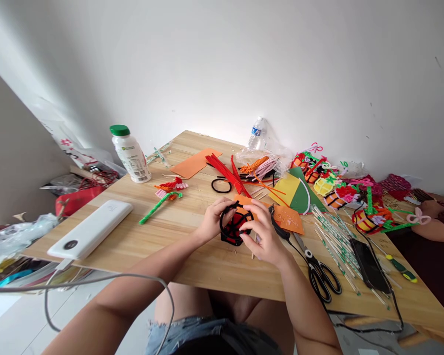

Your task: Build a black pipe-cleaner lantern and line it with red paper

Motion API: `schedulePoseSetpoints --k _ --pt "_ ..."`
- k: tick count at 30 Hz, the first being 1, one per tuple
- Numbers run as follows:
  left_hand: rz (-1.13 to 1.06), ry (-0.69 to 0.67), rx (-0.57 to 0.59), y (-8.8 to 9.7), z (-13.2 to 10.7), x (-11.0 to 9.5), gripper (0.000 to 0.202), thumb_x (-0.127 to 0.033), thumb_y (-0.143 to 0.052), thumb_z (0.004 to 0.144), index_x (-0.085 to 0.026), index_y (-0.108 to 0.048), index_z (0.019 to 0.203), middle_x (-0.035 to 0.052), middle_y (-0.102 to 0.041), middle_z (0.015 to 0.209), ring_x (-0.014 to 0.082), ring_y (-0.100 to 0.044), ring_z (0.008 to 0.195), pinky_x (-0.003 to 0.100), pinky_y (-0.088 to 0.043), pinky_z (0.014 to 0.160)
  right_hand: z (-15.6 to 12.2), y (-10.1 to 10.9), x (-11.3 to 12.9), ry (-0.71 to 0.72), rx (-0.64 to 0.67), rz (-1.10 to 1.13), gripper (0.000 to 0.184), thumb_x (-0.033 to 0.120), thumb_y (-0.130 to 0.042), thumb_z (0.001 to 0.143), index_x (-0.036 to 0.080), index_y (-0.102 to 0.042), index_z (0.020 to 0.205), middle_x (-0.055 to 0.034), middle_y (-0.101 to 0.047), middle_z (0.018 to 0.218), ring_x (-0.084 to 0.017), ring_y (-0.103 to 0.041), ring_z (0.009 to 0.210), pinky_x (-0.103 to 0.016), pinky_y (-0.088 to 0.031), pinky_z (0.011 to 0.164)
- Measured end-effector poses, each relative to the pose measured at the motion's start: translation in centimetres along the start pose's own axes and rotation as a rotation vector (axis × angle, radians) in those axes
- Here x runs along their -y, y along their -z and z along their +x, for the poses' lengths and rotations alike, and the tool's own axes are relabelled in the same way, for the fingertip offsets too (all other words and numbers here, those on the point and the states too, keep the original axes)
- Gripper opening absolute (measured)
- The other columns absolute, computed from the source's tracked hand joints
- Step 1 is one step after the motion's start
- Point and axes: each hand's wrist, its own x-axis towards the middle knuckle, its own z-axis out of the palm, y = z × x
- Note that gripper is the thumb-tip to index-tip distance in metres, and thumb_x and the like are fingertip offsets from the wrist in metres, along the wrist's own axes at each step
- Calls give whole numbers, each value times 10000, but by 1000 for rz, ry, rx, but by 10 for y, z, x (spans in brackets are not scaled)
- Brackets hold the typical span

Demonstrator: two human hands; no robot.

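Note:
Both my hands hold a small red and black pipe-cleaner piece (pixel 235 226) just above the wooden table (pixel 140 241). My left hand (pixel 211 221) grips its left side with curled fingers. My right hand (pixel 265 235) pinches its right edge, fingers bent around the black wire loops. An orange foam sheet (pixel 286 217) lies right behind the piece. Red pipe cleaners (pixel 225 172) and a black loop (pixel 221 185) lie farther back.
A white bottle with a green cap (pixel 130 153) and a white power bank (pixel 91 229) sit at the left. Black scissors (pixel 320 274), a phone (pixel 370 265), striped sticks (pixel 335 240) and finished pipe-cleaner baskets (pixel 340 190) crowd the right. Another person's arm (pixel 434 223) rests at the far right.

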Motion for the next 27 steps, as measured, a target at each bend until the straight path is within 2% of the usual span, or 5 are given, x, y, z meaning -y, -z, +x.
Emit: schedulePoseSetpoints --k 9,14,20,27 --pt "0 0 4 0 -1 0 182 -296 -557 899 -199 -660 1015 64 -657 894 159 -629 822 298 -529 720 -1 0 -1 46 62 -4 159 237 -654 806 218 -614 959 -108 -456 1342 -324 -297 1372 -575 -336 1093" --pt "-17 -8 1 0 0 0 171 -285 -559 898 -196 -661 1003 63 -656 888 156 -626 810 295 -524 715 -1 0 -3 56 86 -17 185 198 -639 827 213 -624 1011 -114 -428 1372 -320 -264 1391 -566 -332 1101" --pt "-26 -4 -1 0 1 -1 162 -280 -569 892 -193 -666 989 58 -654 870 153 -626 796 289 -523 709 -1 0 -3 70 59 -32 95 153 -602 840 212 -619 912 -100 -418 1376 -326 -265 1395 -578 -353 1081" --pt "-21 6 13 2 1 0 181 -302 -565 894 -201 -669 1002 58 -653 860 158 -627 791 292 -527 700 -1 -3 -3 105 52 -52 179 130 -573 832 231 -599 978 -88 -421 1386 -318 -265 1398 -592 -344 1084"
